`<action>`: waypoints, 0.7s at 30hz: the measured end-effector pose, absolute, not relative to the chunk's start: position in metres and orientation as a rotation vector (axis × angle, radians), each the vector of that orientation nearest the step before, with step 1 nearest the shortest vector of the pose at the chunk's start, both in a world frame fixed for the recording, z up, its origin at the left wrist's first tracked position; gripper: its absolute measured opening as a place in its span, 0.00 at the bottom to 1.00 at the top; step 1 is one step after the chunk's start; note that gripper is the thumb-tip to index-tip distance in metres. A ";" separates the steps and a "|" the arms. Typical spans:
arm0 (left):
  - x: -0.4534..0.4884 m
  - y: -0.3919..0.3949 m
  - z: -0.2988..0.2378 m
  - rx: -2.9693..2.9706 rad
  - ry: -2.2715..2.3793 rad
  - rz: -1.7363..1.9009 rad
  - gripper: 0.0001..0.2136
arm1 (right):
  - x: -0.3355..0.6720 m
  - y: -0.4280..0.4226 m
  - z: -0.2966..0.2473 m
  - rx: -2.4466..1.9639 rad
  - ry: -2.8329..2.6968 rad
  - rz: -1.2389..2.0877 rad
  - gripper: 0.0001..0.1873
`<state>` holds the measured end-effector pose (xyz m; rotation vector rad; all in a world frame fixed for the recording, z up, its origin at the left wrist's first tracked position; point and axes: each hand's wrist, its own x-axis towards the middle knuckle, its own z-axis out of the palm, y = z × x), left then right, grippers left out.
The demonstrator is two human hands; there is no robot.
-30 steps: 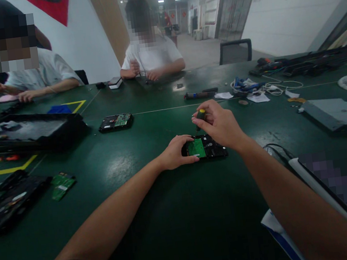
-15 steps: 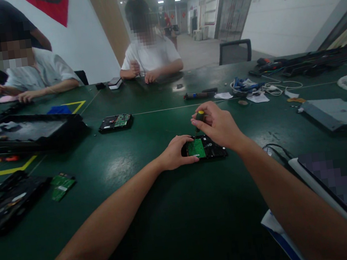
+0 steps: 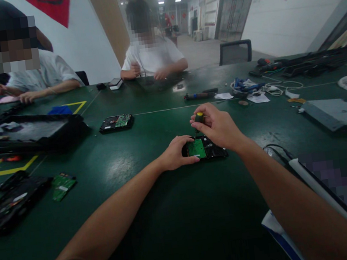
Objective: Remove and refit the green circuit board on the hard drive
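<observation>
A black hard drive (image 3: 209,149) with a green circuit board facing up lies on the dark green table (image 3: 157,208) in front of me. My left hand (image 3: 176,151) grips its left end, fingers curled round the edge. My right hand (image 3: 219,126) is closed on a small screwdriver (image 3: 198,119) with a yellow-capped black handle, held upright with its tip down on the drive's far left corner.
A second hard drive (image 3: 116,122) lies further left. A black tray (image 3: 25,133) and dismantled parts with a loose green board (image 3: 63,186) sit at the left. Cables (image 3: 250,84), a grey case (image 3: 336,113) and papers lie right. Two people sit across the table.
My right hand has tilted the screwdriver more upright and shifted it slightly down toward the drive. The left hand and the drive have stayed put.
</observation>
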<state>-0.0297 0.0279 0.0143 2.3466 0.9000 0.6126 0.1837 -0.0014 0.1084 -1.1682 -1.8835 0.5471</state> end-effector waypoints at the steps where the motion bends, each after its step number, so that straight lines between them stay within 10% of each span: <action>1: -0.029 0.028 0.015 2.344 0.901 0.616 0.34 | 0.184 -0.002 0.109 -1.164 -1.886 0.547 0.18; 21: -0.027 0.026 0.016 2.302 0.938 0.591 0.35 | 0.191 0.002 0.114 -1.005 -2.083 0.492 0.13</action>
